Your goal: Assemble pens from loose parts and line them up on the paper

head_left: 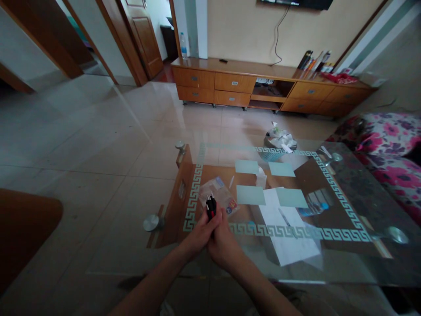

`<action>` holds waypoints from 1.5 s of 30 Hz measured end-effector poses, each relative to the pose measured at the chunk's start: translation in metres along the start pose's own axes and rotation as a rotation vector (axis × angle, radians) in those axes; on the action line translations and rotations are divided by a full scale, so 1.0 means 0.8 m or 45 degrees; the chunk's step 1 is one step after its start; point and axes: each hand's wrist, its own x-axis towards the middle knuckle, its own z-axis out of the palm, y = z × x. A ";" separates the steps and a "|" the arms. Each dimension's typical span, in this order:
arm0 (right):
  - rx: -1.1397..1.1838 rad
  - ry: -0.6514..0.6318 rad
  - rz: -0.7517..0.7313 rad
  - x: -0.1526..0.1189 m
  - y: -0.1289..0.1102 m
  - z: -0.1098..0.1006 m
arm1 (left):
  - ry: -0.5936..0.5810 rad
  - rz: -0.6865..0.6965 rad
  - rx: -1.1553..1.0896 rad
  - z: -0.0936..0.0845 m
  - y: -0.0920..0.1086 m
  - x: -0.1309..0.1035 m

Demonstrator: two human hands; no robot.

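Note:
A small bundle of dark pens (211,207), tips pointing away from me, stands up out of my two hands above the glass table's near left part. My left hand (201,230) is closed around the bundle from the left. From the right, my right hand (223,241) closes on it too, and the two hands touch. A bit of red shows among the black barrels; their lower ends are hidden by my fingers. Just beyond lies a clear plastic bag (219,188) with red and blue marks.
White paper sheets (292,250) with a pen (283,216) on them lie to the right. A water bottle (314,209) rests on its side farther right. Past the glass table (243,259) stands a full wastebasket (271,153); a floral sofa (388,136) is at right.

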 end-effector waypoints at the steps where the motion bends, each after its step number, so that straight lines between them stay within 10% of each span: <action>1: -0.007 -0.035 0.015 -0.002 -0.007 0.002 | 0.039 -0.025 0.006 -0.002 0.006 0.001; 7: 0.086 -0.084 -0.008 -0.009 -0.035 -0.027 | 0.252 0.009 0.231 -0.025 0.045 0.007; 13: -0.088 0.251 0.057 -0.023 -0.002 -0.061 | 0.751 0.234 1.761 -0.089 0.083 0.003; 18: -0.255 0.247 0.109 -0.039 0.018 -0.077 | 0.874 0.053 2.263 -0.123 0.076 -0.007; 29: -0.388 0.199 0.090 -0.064 0.010 -0.083 | 0.808 0.368 2.584 -0.149 0.061 -0.010; 45: -0.336 0.281 0.223 -0.066 0.005 -0.092 | 0.790 0.308 2.432 -0.163 0.066 -0.033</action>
